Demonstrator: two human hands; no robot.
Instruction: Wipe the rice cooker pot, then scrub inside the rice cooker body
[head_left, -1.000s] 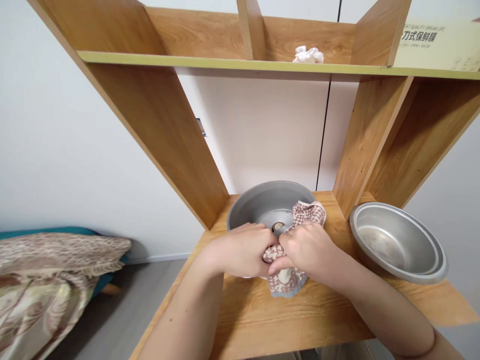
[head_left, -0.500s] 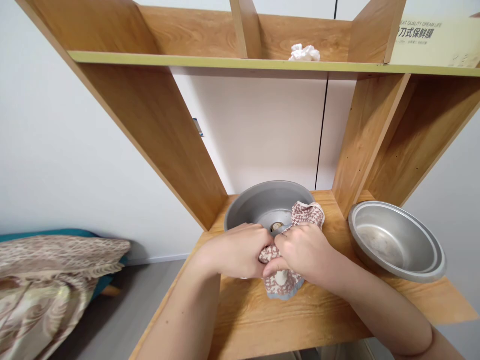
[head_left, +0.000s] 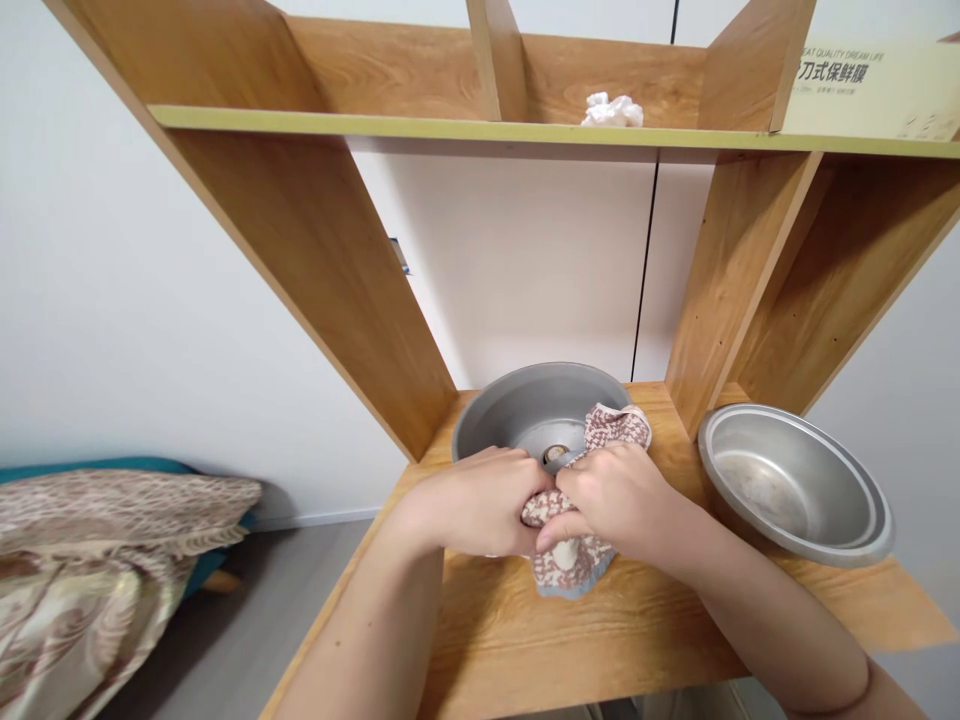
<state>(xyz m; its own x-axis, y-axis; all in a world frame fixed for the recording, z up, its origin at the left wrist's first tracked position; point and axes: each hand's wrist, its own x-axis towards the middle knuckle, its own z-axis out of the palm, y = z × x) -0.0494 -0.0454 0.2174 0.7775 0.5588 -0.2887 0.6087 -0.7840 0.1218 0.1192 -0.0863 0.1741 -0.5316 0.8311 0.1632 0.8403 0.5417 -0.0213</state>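
My left hand (head_left: pixel 476 503) and my right hand (head_left: pixel 611 498) meet at the near rim of a grey metal pot (head_left: pixel 525 405) on the wooden shelf (head_left: pixel 525 630). Both hands are closed on a brown-and-white patterned cloth (head_left: pixel 574 565). Part of the cloth sticks up over the pot's rim on the right, and another part hangs down below my right hand onto the shelf. A small round fitting shows at the pot's bottom, just beyond my fingers.
A steel basin (head_left: pixel 795 485) sits tilted at the right, behind an upright wooden divider (head_left: pixel 739 270). A crumpled white tissue (head_left: pixel 611 110) lies on the upper shelf, with a printed box (head_left: pixel 870 90) at its right end. A patterned blanket (head_left: pixel 97 560) lies low at the left.
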